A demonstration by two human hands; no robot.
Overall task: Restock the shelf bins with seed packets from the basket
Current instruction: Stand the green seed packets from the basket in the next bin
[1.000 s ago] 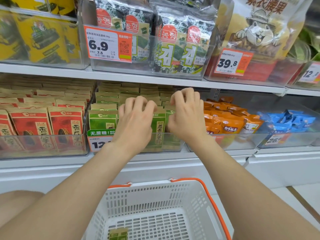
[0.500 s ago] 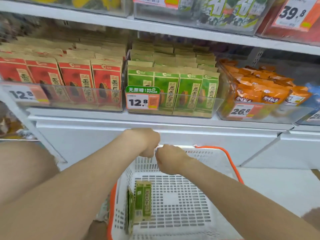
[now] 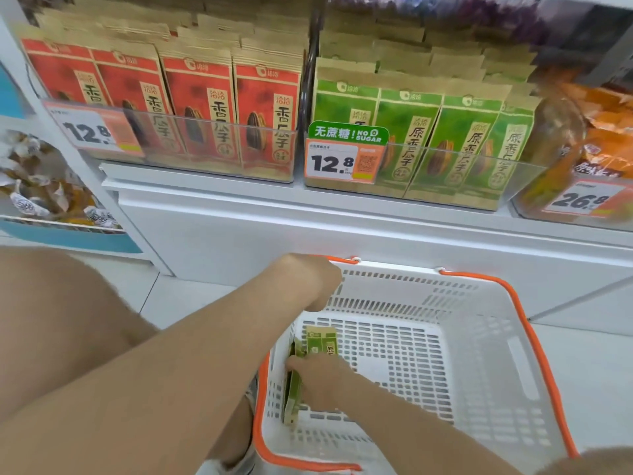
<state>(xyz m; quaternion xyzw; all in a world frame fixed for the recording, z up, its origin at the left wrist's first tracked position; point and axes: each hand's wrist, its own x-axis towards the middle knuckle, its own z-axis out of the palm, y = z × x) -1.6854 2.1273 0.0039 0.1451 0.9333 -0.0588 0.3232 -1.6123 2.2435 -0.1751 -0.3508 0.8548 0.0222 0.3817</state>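
Right hand (image 3: 318,378) now down in basket (image 3: 496,337), gripping green seed packets (image 3: 322,344); left hand (image 3: 320,286) curled at rim, hold unclear. Next pickup under way.

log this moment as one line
phase: pickup | right hand: on green seed packets in basket, grasp hidden | left hand: at basket rim, grip unclear | green shelf bin: front row upright

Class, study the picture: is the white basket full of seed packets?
No: only a few green seed packets sit by the white basket's left wall, under the right hand; its floor is mostly bare.
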